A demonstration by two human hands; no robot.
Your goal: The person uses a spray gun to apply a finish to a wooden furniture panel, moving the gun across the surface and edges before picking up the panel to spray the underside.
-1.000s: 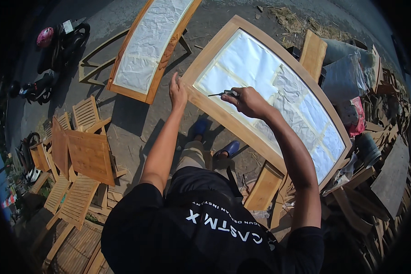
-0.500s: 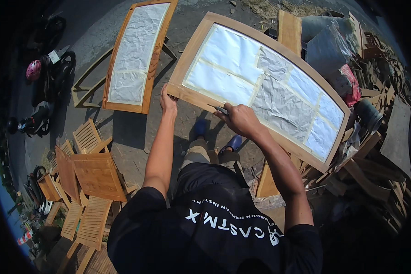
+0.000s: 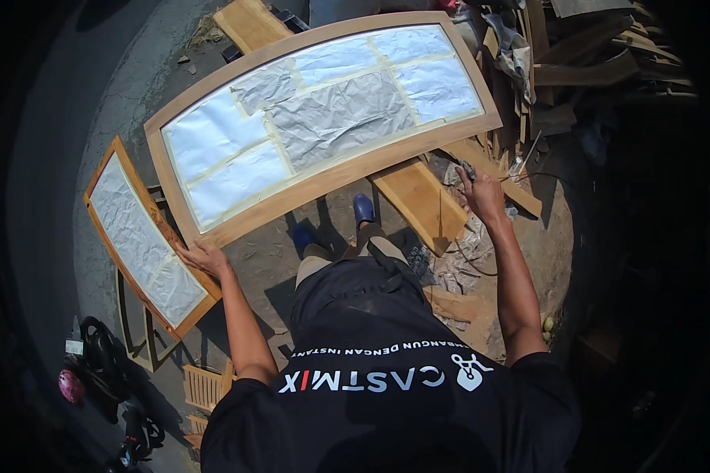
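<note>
**Large frame [image 3: 331,177] in place, tool [image 3: 468,171] swung clear of it**

The whole view has wheeled round in the last second; I take it that the person has turned to the right. The large frame now spans the upper middle, its straight near rail running in front of the body and its arched side away. Its paper [image 3: 339,118] lies inside the wooden border, creased and greyer in the middle, with taped seams.

The small frame [image 3: 207,285], also papered, sits lower left, just beside the large one's near left corner. A yellow board [image 3: 426,205] sticks out from under the near rail, above the ground.

The left hand [image 3: 205,260] is at that near left corner, as it was a second ago. Its fingers reach outward; I can't tell whether they grip the wood or just steady it.

The right hand has changed most. Half a second back it was over the left half of the near rail; now the right hand [image 3: 487,197] is off the wood, near the rail's right end, closed around the small dark tool. I'd judge the work on the rail interrupted for this instant.
</note>
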